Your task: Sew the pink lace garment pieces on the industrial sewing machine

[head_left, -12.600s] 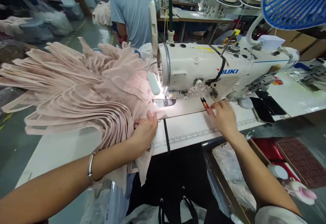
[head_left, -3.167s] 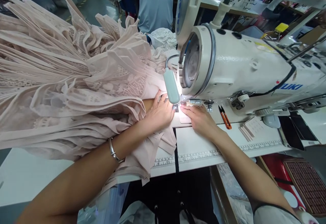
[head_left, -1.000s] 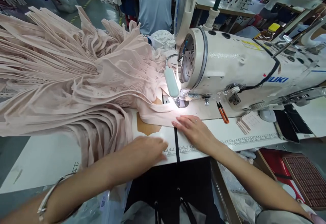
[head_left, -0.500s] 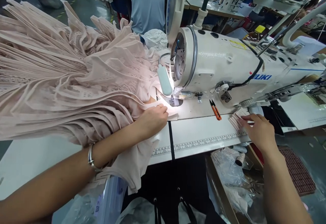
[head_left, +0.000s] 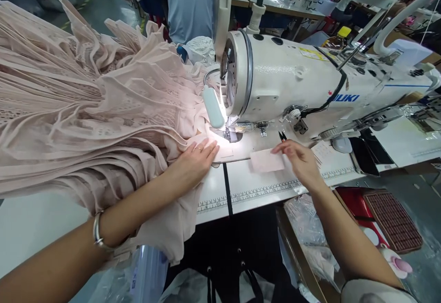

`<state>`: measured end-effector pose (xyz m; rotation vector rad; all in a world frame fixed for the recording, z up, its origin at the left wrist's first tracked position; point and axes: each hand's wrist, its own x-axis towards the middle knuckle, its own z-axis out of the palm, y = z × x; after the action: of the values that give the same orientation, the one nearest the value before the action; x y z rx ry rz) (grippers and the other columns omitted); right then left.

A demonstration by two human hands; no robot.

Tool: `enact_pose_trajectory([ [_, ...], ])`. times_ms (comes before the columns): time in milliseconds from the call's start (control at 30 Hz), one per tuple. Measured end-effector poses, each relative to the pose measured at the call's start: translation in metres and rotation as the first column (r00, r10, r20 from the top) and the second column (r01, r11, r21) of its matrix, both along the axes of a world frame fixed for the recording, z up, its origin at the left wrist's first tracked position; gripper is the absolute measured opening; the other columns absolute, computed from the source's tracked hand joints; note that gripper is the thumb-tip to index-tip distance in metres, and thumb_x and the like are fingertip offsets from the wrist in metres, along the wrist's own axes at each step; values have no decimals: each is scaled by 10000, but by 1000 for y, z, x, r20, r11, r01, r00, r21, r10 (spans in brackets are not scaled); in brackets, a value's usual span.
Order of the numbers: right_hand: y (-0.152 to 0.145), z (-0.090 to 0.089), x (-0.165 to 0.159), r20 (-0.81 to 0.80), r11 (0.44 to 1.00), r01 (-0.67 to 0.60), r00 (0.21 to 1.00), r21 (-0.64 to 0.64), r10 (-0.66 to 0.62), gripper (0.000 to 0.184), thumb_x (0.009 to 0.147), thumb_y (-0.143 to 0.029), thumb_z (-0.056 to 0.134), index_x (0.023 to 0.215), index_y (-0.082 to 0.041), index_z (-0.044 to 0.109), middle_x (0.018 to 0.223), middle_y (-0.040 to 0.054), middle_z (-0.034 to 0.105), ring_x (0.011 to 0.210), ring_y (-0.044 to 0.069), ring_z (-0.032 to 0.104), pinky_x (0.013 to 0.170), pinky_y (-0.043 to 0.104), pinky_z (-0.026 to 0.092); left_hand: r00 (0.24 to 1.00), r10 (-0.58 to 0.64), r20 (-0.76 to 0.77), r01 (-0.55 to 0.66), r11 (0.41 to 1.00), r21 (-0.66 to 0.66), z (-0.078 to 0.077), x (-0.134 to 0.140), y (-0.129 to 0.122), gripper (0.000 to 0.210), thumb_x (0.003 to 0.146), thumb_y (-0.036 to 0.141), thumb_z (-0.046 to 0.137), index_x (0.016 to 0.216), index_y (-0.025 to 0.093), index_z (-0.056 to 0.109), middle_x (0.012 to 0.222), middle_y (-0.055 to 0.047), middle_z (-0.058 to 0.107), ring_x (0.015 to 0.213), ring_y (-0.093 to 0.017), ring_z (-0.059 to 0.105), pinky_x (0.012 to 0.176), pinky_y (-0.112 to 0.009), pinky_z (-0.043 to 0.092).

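Pale pink patch (head_left: 267, 161): at the near edge of the machine bed, right of the needle area, partly over the ruled strip of the tabletop (head_left: 213, 192). Contact with the surface beneath cannot be told. Judged very light, thin and limp, likely to bend or curl if pushed from one edge. Best hold: a light pinch at a corner or along one edge, leaving the rest flat.

Pink fabric (head_left: 138, 94): large layered heap on the left, reaching close to the needle area of the sewing machine (head_left: 285, 75). Judged soft and drapey, the bulk heavier than any single layer and prone to drag; lace sections could snag. Best hold: flat pressure on the near edge, close to the needle.

Right hand (head_left: 303, 164): forearm coming in from the near right, wrist bent left, fingers pinched on the patch's far right corner; thumb contact partly hidden.

Left hand (head_left: 192, 164): forearm across from the near left, palm down, fingers extended and slightly spread on the fabric, not curled around it.
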<state>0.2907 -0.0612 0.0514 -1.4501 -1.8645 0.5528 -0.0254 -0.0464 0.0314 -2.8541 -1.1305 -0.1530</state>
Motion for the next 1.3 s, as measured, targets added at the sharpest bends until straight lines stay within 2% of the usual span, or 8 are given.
enact_pose_trajectory([
  [133, 35, -17, -28, 271, 996, -73, 959, -60, 86, 152, 919, -348, 577, 923, -214, 650, 930, 83, 688, 885, 263, 625, 809, 409, 505, 974, 56, -219, -52, 998, 21, 18, 2, -14, 574, 812, -107, 390, 1336, 32, 577, 1360, -231, 616, 1128, -327, 661, 819, -412, 547],
  [233, 49, -23, -47, 516, 993, -111, 853, 29, 80, 206, 939, -212, 481, 1062, -200, 646, 1075, 136, 672, 1076, 317, 571, 956, 474, 431, 963, 52, -266, -25, 994, 104, 23, 11, -8, 357, 846, -74, 406, 1022, 63, 685, 1010, -165, 704, 874, -280, 677, 705, -382, 524],
  [333, 44, -21, -61, 660, 982, -188, 736, -8, 146, 227, 958, -249, 467, 1111, -173, 616, 1006, 129, 657, 903, 284, 578, 868, 429, 435, 981, 15, -194, 33, 970, 241, 14, 17, 9, 289, 900, -27, 412, 824, 111, 654, 854, -117, 680, 872, -269, 673, 762, -386, 534],
  [633, 21, -17, -60, 851, 965, -260, 514, 30, 111, 175, 871, -58, 475, 918, -170, 600, 905, 103, 640, 800, 236, 563, 642, 321, 335, 975, -154, -160, 202, 917, 344, -22, 46, 4, 355, 985, 14, 362, 1250, 23, 598, 1227, -219, 695, 1062, -255, 718, 872, -379, 562],
  [767, 32, -15, -56, 791, 973, -226, 586, -50, 176, 157, 945, -133, 452, 883, -192, 584, 872, 78, 632, 728, 208, 538, 611, 303, 311, 986, -61, -156, 112, 934, 340, -20, 55, -6, 394, 956, -14, 389, 1302, -41, 575, 1255, -281, 675, 1087, -317, 714, 806, -412, 579],
  [933, 49, -23, -66, 652, 986, -135, 740, -94, 164, 168, 960, -189, 419, 860, -203, 553, 805, 62, 614, 689, 202, 509, 633, 307, 315, 995, -34, -92, 63, 940, 337, -18, 41, 7, 387, 947, -26, 376, 1262, -68, 599, 1199, -254, 706, 1141, -290, 685, 996, -409, 538],
  [1167, 60, -33, -90, 236, 984, -81, 965, -158, 117, 220, 910, -258, 508, 699, -249, 448, 618, -18, 550, 628, 170, 508, 647, 290, 367, 927, 155, 341, -183, 982, 50, -31, 28, 23, 362, 930, 7, 401, 1189, 80, 643, 1209, -140, 729, 1112, -218, 704, 961, -341, 585],
  [1300, 57, -29, -89, 144, 974, -104, 980, -202, 134, 206, 905, -209, 463, 703, -249, 457, 611, -27, 553, 620, 164, 523, 639, 290, 374, 917, 19, 400, -20, 1000, 0, -34, 32, 13, 430, 964, 27, 359, 1314, 133, 586, 1332, -101, 684, 1270, -189, 632, 1039, -341, 554],
])
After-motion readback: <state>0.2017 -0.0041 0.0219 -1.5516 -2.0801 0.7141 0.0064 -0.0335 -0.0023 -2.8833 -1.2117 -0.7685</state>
